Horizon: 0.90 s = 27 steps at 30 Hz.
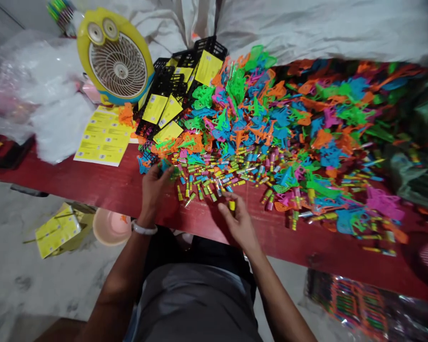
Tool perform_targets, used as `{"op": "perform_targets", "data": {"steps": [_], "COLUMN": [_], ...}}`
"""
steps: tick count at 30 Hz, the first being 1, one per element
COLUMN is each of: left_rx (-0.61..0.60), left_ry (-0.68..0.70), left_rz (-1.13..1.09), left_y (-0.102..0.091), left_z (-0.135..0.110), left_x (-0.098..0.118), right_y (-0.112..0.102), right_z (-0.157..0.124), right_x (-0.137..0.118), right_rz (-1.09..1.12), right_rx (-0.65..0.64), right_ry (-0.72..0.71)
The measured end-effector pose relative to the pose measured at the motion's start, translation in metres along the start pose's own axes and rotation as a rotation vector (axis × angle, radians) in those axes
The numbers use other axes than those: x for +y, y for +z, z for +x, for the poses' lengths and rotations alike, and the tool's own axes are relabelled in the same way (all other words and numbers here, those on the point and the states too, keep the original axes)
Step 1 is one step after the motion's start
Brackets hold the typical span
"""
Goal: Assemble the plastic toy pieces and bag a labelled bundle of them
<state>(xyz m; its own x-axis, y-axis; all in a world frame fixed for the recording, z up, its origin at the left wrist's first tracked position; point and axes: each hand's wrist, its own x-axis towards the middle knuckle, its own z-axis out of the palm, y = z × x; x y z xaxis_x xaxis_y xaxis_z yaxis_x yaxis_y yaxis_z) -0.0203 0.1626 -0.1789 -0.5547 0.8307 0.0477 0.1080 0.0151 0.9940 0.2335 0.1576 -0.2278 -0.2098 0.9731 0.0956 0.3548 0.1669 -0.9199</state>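
My left hand [156, 183] is closed at the left end of the heap, its fingertips around a small blue plastic piece [165, 165]. Green pieces lie right beside those fingertips. Over the front edge of the tubes is my right hand [239, 221], thumb and fingers apart. A small yellow tube [232, 205] shows in the gap between them; whether the fingers touch it is unclear. Small yellow-labelled tubes [200, 191] lie scattered between both hands. Behind them spreads a heap of orange, green, blue and pink plastic pieces [242, 130].
A yellow fan [121, 71] stands at the back left of the red table [103, 183]. Beside it are black plastic baskets [160, 78] with yellow cards [209, 68] and a yellow printed sheet [105, 135]. A pink tub [110, 227] sits on the floor. Plastic bags [53, 104] lie left.
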Motion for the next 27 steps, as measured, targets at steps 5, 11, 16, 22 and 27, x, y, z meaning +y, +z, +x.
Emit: {"op": "perform_targets", "data": {"steps": [5,11,16,22,27], "left_rx": [-0.168,-0.187,-0.201,-0.164,-0.154], "left_ry": [-0.347,-0.393,-0.37,-0.344,-0.313], "left_rz": [-0.347,-0.38,-0.373,-0.362,-0.339], "left_y": [0.024,0.039,0.043,0.047,0.047], "left_z": [-0.054,-0.08,-0.088,-0.091,-0.092], "left_x": [-0.005,-0.012,-0.01,-0.008,-0.011], "right_y": [0.018,0.022,0.02,0.019,0.02], "right_z": [0.002,0.001,0.0,0.0,-0.001], "right_x": [-0.013,-0.015,-0.014,-0.012,-0.012], "right_rz": [0.165,0.126,0.12,0.169,0.136], "right_rx": [-0.292,-0.275,-0.274,-0.29,-0.28], "right_ry": [0.051,0.052,0.01,0.016,0.004]}}
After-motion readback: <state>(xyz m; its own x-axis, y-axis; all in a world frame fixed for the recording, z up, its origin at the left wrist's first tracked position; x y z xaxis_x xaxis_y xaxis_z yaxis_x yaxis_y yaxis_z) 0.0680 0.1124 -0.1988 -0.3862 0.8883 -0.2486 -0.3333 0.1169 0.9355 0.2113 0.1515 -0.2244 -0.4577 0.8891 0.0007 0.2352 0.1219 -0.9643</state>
